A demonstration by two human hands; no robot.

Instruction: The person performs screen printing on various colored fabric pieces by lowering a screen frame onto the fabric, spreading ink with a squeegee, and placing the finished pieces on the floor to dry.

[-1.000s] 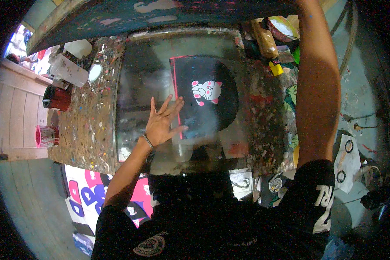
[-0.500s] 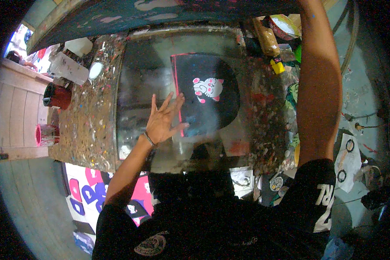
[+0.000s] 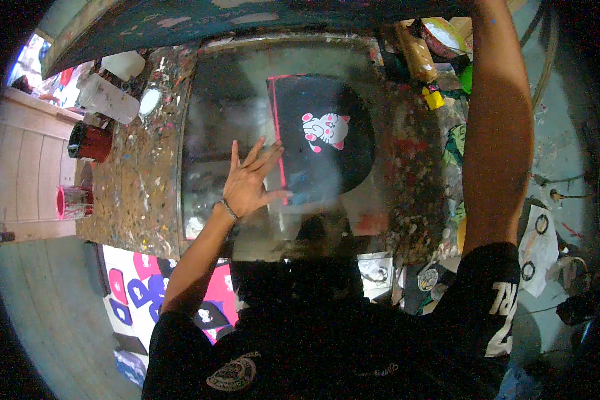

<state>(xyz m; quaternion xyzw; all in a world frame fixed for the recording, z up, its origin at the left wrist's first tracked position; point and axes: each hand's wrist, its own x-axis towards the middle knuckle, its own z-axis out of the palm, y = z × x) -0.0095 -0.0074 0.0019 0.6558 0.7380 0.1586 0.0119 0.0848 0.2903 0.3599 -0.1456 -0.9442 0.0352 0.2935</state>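
Nearest, a black-shirted torso (image 3: 327, 347) fills the lower middle, and printed sheets (image 3: 137, 293) in pink and blue are seen on the floor at the near left. Above these, the left hand (image 3: 250, 180) is laid flat on the glass plate (image 3: 213, 120), fingers spread apart and gripping nothing; a bracelet (image 3: 228, 210) is worn at the wrist. Just right of the fingertips, a black cloth (image 3: 327, 133) with a pink-and-white cartoon print (image 3: 325, 130) is spread on the plate, its left edge marked by a red line. The plate is set in a paint-spattered table (image 3: 133, 180). On the left of the table, a red pot (image 3: 90, 141), a pink cup (image 3: 70, 202) and, farther off, a white bottle (image 3: 110, 99) are placed. At the far right, a yellow bottle (image 3: 417, 57) is seen. The right arm (image 3: 497, 133) is raised to the lifted frame (image 3: 180, 23) at the far edge; the right hand is out of view, so its grip cannot be told.
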